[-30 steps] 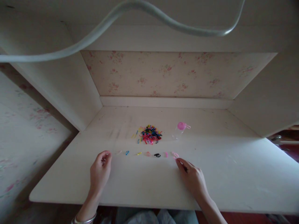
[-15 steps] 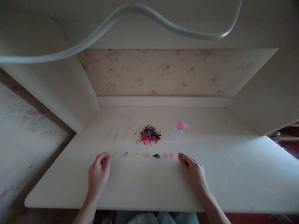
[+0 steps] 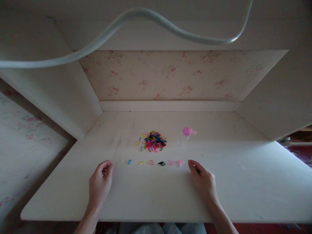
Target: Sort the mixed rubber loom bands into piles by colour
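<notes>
Small elastic hair bands lie in a loose row on the white desk: a very pale one at the left, then a blue band [image 3: 129, 162], a yellow band [image 3: 142, 162], a salmon-pink band [image 3: 151, 162], a black cluster [image 3: 162, 163], a bright pink band [image 3: 171, 162] and a light pink cluster [image 3: 180, 163]. At the row's left end is my left hand [image 3: 101, 180], its fingers curled and tips together; whether they hold anything is hidden. Just right of the light pink cluster, apart from it, my right hand [image 3: 202, 180] has thumb and forefinger closed, with nothing visible between them.
Behind the row sits a heaped pile of multicoloured bands [image 3: 155, 141]. To its right lies a small clear container with a pink lid [image 3: 187, 131]. A white cable [image 3: 141, 12] crosses the upper view. Side panels and a floral back wall [image 3: 168, 74] enclose the desk [image 3: 151, 198].
My right hand has drawn slightly rightward, off the light pink cluster. My left hand has shifted a little left. The whole view has moved slightly.
</notes>
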The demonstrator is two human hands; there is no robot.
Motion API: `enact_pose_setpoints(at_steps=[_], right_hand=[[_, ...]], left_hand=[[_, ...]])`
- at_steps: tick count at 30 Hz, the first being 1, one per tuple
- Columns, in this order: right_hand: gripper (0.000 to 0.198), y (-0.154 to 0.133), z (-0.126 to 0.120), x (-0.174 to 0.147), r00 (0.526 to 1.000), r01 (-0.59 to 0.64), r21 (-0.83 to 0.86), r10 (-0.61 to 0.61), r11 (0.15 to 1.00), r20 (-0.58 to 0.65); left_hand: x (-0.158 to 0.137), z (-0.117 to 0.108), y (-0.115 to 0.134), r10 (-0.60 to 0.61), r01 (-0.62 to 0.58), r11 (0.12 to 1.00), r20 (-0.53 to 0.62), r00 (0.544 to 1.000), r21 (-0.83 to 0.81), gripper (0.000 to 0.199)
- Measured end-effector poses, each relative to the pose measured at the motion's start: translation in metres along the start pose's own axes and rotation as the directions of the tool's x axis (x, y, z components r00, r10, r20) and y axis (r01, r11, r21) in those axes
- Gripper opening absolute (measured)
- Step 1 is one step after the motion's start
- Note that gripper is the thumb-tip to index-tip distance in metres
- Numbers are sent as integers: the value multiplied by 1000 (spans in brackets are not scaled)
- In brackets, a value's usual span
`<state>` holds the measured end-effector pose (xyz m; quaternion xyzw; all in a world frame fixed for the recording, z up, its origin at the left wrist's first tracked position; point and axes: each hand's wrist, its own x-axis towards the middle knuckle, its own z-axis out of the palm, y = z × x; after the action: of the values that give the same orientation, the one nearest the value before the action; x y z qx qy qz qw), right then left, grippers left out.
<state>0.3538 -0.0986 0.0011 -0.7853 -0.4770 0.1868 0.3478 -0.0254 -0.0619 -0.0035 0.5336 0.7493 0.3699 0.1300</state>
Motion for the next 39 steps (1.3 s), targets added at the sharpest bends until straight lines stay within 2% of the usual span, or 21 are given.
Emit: enact_pose_setpoints(at_steps=[13, 32, 35, 39], right_hand=[[48, -1, -1, 1, 999, -41, -11, 41, 999, 32], [50, 0, 1, 0, 998, -20, -42, 22, 999, 52], [46, -4, 4, 0, 998, 23, -101, -17, 995, 60], [38, -29, 10, 5, 973, 225, -229, -204, 947, 111]], left_hand=[[-1, -1, 3, 15, -15, 1000, 11, 1000, -24, 31], [-2, 1, -2, 84, -83, 996, 32, 996, -9, 32], [-2, 1, -1, 92, -92, 996, 27, 995, 0, 32], [-1, 1, 1, 89, -89, 996, 42, 995, -8, 34]])
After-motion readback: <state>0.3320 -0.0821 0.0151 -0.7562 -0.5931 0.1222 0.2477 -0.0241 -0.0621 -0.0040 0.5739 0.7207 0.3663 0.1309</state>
